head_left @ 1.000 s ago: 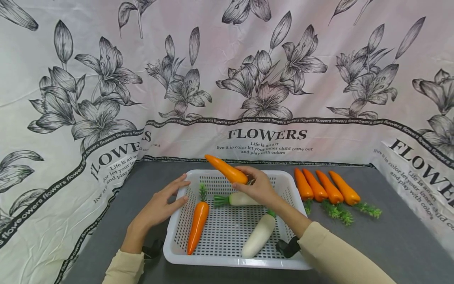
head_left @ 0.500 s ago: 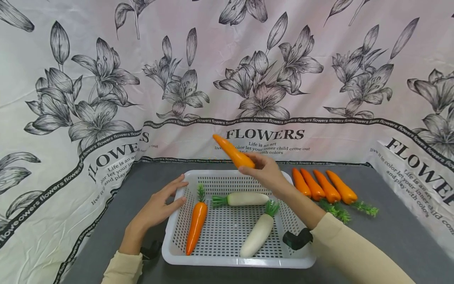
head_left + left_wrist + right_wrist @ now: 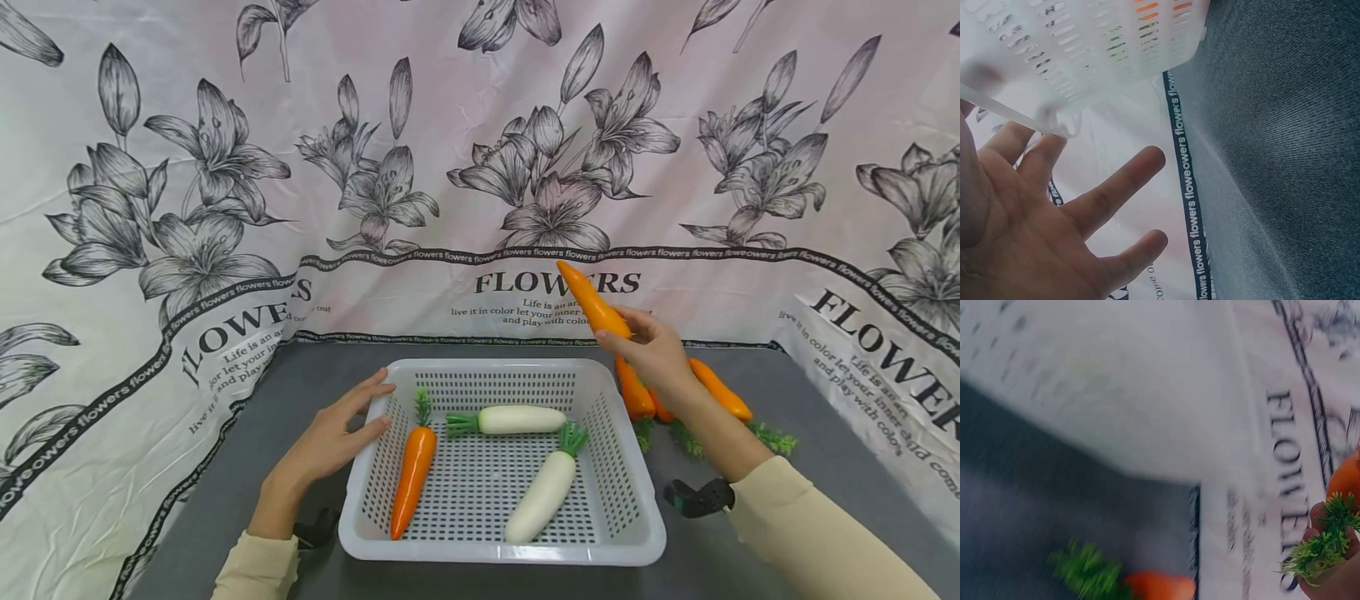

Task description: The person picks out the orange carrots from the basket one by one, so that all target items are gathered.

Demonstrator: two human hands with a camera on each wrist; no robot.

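Observation:
My right hand point(image 3: 656, 354) holds an orange carrot point(image 3: 592, 300) in the air, above the carrots at the right of the table. Its narrow tip points up and to the left. In the right wrist view, green leaves point(image 3: 1325, 544) stick out by the fingers at the carrot's thick end. My left hand point(image 3: 330, 433) rests on the left rim of a white perforated basket point(image 3: 495, 552), several fingers spread and nearly straight. Inside the basket lie one carrot point(image 3: 413, 483) at the left and two white radishes, one crosswise point(image 3: 521, 420) and one slanted point(image 3: 542, 500).
Beyond the basket's right side, several carrots lie in a row, partly hidden by my right hand; the outermost carrot point(image 3: 720, 392) shows best. A grey cloth point(image 3: 847, 483) covers the table. A flower-printed curtain point(image 3: 375, 300) hangs behind and at both sides.
My right hand has lifted the carrot from over the basket and carried it right, over the row of carrots. Both radishes are now fully uncovered. The left hand stays on the rim.

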